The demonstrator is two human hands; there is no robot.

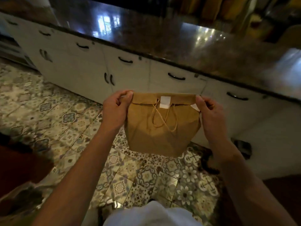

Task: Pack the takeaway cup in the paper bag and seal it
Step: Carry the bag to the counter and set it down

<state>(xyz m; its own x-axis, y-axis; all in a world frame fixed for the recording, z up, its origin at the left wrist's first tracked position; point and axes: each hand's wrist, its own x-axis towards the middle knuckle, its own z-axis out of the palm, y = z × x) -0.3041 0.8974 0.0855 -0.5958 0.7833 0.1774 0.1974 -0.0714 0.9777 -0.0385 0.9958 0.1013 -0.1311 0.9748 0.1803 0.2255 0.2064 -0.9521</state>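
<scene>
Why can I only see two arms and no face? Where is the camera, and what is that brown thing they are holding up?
The camera sits on the person's head and looks forward and down, so you see what they see: their own two arms reaching out. There is just this one picture.

The brown thing is a paper bag. The left hand pinches its top left corner and the right hand pinches its top right corner, so the bag hangs in the air above the patterned floor. The top of the bag is folded over, and a white sticker holds the fold down in the middle. The string handles dangle down the front.

Whatever is inside the bag is hidden.

Behind it are white cupboards under a dark shiny counter.
</scene>
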